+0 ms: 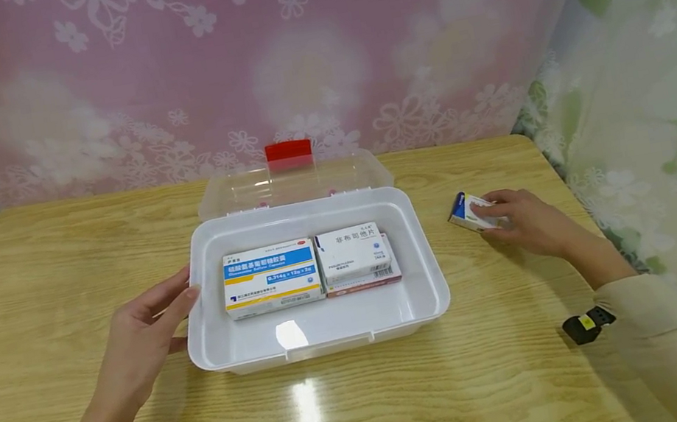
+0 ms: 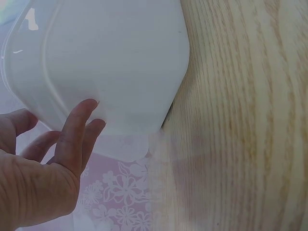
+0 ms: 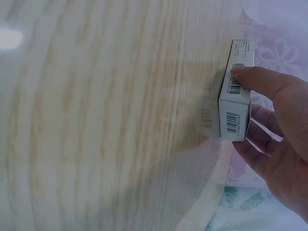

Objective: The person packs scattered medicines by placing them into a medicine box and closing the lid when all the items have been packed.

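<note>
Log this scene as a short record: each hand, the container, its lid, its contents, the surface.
Left hand: grips the container's left rim
Right hand: holds a small blue-and-white box, right of the container
Container: white plastic
Lid: clear, swung open at the back, red latch
Contents, left: blue, white and yellow box
Contents, right: white box lying on another box
Surface: wood-grain table

Between right hand (image 1: 528, 220) and white container (image 1: 350, 322), table (image 1: 498, 319) lies free — the container's raised wall (image 1: 434, 277) blocks low passage
</note>
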### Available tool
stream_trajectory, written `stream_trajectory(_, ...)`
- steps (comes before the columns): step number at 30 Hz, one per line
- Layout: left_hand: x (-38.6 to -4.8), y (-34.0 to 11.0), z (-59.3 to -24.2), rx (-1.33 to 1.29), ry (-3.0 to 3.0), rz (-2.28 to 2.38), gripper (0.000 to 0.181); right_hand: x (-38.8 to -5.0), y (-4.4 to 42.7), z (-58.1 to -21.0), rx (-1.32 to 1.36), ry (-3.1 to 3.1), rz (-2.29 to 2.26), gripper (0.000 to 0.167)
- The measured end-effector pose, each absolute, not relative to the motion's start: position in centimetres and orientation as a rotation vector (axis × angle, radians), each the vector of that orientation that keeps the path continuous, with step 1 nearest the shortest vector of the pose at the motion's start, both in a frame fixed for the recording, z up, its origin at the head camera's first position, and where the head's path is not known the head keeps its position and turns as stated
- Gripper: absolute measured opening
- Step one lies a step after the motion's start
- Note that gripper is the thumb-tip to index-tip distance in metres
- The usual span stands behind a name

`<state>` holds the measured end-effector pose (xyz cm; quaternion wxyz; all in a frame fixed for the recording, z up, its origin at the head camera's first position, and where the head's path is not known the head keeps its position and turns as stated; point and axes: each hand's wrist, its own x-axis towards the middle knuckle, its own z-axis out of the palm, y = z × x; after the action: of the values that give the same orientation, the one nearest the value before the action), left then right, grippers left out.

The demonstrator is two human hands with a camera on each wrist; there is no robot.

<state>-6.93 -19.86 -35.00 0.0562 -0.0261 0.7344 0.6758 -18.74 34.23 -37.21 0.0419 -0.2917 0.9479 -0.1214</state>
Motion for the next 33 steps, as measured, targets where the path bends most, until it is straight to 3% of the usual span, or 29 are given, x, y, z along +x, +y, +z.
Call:
stream_trajectory(18, -6.9, -19.8, -34.8, -0.066, 2.224, 2.059, 0.053, -18.2, 34.2, -37.3, -0.814, 2.926, -0.565, 0.047)
stream_trajectory(23, -6.9, -19.8, -34.9, -0.056, 2.209, 2.076, 0.052, -17.6, 33.4, -35.8, -0.760, 2.953, -0.615, 0.047)
stream_trajectory(33, -6.8, -19.9, -34.9, -0.051, 2.195, 2.097, 0.052, -17.6, 29.8, -30.6, -0.903, 3.014, -0.635, 0.047)
